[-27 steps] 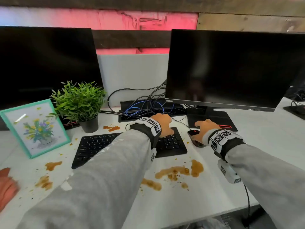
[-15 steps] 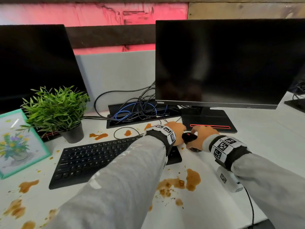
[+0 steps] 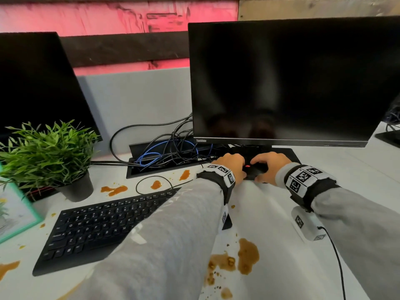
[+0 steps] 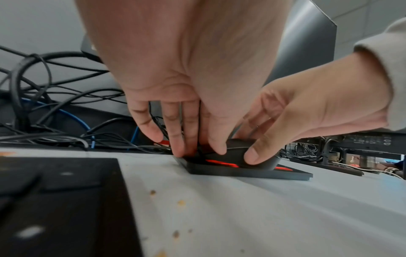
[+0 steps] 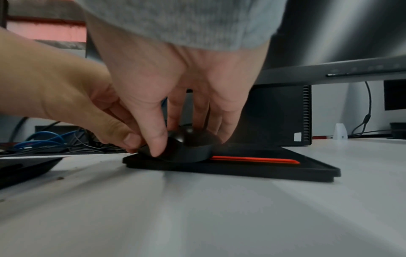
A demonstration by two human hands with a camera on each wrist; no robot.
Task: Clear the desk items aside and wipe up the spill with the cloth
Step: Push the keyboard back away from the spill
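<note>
A black mouse [image 3: 251,171] with a red-lit wheel rests on the flat black monitor stand base [image 3: 289,153]. My right hand [image 3: 267,167] grips it from the right, thumb on its near side [image 5: 157,149] and fingers over the far side. From the left, my left hand [image 3: 232,164] pinches the mouse's front end [image 4: 239,153], and the mouse cable runs between its fingers. The black keyboard [image 3: 104,221] lies at the left, under my left sleeve. Brown spill puddles [image 3: 246,254] sit near the desk's front edge, with smaller ones [image 3: 114,190] behind the keyboard. No cloth is in view.
A large black monitor [image 3: 281,83] overhangs the hands. A cable tray with tangled black and blue cables [image 3: 164,152] lies left of the stand. A potted green plant [image 3: 49,152] and a teal picture frame [image 3: 13,215] stand at the far left, before a second monitor [image 3: 32,87].
Both hands have carried the mouse from beside the keyboard back onto the monitor stand base. My left hand left the keyboard's corner and joined the right on the mouse.
</note>
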